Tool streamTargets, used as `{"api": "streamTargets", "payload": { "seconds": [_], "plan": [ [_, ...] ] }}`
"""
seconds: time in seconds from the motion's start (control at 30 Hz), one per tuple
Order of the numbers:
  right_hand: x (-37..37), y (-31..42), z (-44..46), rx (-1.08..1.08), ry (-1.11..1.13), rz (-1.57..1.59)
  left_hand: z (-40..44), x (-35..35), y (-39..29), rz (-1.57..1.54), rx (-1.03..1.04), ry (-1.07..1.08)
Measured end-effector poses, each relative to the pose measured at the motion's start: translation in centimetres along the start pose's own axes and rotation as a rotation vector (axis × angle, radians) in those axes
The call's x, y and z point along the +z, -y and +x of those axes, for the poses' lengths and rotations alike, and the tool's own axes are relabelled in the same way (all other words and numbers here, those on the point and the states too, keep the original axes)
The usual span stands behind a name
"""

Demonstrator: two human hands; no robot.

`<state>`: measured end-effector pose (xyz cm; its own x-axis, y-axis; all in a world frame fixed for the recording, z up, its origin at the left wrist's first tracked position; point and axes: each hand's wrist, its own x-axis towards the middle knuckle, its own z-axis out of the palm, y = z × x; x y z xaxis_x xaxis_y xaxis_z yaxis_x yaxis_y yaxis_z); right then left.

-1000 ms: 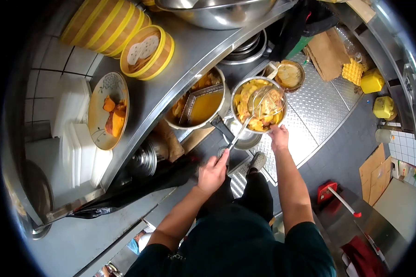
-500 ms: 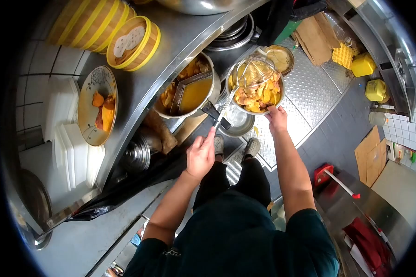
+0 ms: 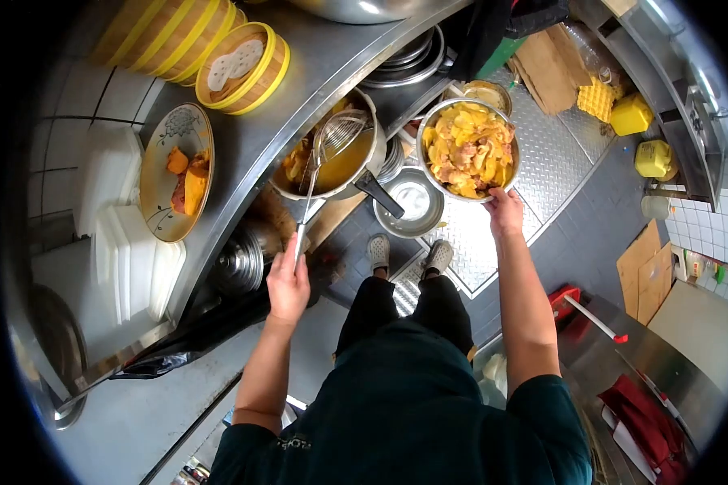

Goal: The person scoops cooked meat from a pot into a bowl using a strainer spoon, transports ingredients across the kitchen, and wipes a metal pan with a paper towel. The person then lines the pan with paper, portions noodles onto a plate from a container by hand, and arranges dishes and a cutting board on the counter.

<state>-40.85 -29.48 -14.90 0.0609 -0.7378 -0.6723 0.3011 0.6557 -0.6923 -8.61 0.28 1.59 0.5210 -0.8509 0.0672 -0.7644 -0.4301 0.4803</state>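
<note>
Left hand (image 3: 289,283) grips a wire skimmer (image 3: 342,132), shaft pointing forward over the long-handled pot (image 3: 377,152); right hand (image 3: 505,212) holds a metal bowl (image 3: 518,158).

Your strainer (image 3: 337,139) is covering part of the inside of the pot (image 3: 378,149), the bowl (image 3: 516,159) is hiding some of your right hand (image 3: 505,210), and the top edge is cutting off a steel basin (image 3: 356,10).

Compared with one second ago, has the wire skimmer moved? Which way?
Yes, left: judged against the pot, the wire skimmer has gone from over the bowl to over the pot's opening.
</note>
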Motion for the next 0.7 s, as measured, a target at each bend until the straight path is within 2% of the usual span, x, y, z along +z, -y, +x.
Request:
{"api": "streamTargets", "payload": {
  "seconds": [0.07,0.1,0.2,0.3,0.4,0.53,0.63,0.7],
  "plan": [
    [-0.5,0.9,-0.7,-0.020,-0.025,0.010,0.8,0.6,2.6,0.007,0.026,0.009],
    [-1.2,0.8,-0.4,-0.042,0.018,0.020,1.8,0.7,3.2,0.018,0.019,0.054],
    [-1.1,2.3,-2.3,-0.044,-0.036,-0.003,5.6,2.4,5.6,0.190,0.050,0.204],
    [-2.0,2.3,-2.6,-0.056,-0.006,0.005,9.5,4.6,6.6,0.485,0.152,0.440],
    [-3.1,2.2,-3.0,-0.055,-0.029,-0.001,11.9,6.2,6.9,0.687,0.311,0.542],
    [-2.8,3.1,-5.0,-0.051,-0.092,0.015,12.9,5.2,5.8,0.763,0.228,0.686],
    [-3.3,3.2,-5.2,-0.051,-0.108,0.028,13.0,3.2,4.8,0.660,0.155,0.727],
    [-4.1,2.9,-5.0,-0.054,-0.103,0.022,13.8,3.4,6.8,0.540,0.054,0.785]
  ]
}}
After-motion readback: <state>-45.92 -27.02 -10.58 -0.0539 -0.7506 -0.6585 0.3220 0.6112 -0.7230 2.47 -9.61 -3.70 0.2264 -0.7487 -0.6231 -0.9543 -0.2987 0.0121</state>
